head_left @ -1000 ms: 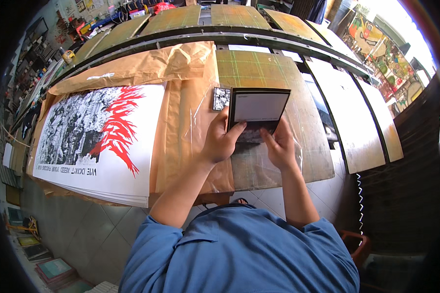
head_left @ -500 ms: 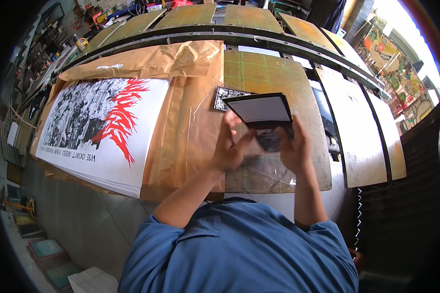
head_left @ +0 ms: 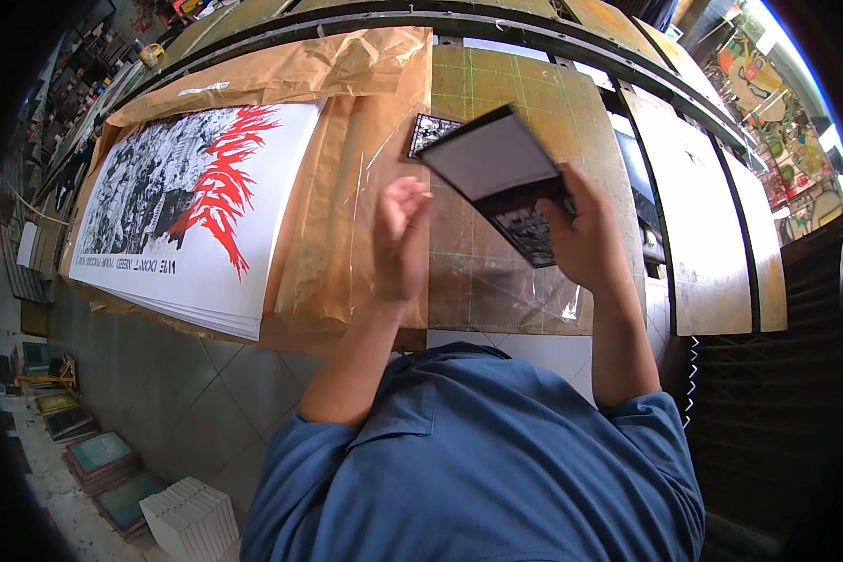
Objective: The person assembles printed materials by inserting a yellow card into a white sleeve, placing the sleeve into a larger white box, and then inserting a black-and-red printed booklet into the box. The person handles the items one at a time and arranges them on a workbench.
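Note:
My right hand grips a folded card by its right edge, thumb on the inside. The card is spread at its fold, tilted above the board; one panel is pale inside a black border, the lower one dark with a black-and-white picture. To the left of it my left hand is raised, apart from the card, its fingers loosely curled, slightly blurred and holding nothing. Partly hidden behind the card lies a small black-and-white printed piece. Clear plastic lies on the board beneath.
A stack of white posters with black and red print rests on brown wrapping paper at left. The yellowish board has green grid lines. More boards stand to the right, with a dark rail behind.
My left hand has come off the card and moved left. My right hand now holds the card alone, turned more steeply down to the right. The whole view has shifted downward.

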Tool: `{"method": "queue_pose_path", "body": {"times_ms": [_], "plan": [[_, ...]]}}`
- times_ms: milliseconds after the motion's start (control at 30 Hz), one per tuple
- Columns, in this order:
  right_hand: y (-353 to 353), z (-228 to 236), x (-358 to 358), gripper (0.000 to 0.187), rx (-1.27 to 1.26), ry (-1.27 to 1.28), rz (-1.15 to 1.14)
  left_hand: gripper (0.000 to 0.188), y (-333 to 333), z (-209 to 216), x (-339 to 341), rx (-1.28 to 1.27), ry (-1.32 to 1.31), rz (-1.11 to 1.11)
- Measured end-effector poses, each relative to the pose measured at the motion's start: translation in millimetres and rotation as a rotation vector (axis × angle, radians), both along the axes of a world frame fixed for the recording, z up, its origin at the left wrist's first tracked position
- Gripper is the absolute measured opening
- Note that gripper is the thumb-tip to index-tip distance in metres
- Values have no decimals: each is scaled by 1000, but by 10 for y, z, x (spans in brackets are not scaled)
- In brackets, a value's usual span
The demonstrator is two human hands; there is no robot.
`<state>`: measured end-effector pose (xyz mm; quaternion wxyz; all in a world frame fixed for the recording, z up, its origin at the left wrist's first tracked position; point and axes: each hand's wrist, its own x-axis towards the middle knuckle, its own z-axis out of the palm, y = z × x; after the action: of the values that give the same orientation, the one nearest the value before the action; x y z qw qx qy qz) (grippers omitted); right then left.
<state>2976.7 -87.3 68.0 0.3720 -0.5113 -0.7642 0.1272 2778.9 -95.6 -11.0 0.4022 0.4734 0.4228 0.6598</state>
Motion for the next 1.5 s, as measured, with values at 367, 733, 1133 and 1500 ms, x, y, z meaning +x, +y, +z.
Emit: {"method": "queue_pose_path", "body": {"times_ms": [367,733,1133,1500], "plan": [[-90,-925,-79,36,-20,947,256,16,13,-161,545,153,109,-150],[-466,-867,601,33,209,1135,-79,24,1129,199,612,228,822,-486],[-670,-759,801,35,1,1457,41,101,1807,58,230,-355,1821,-297],[-509,-728,520,35,-206,1524,140,96,1397,-200,30,-331,1683,-37]]}}
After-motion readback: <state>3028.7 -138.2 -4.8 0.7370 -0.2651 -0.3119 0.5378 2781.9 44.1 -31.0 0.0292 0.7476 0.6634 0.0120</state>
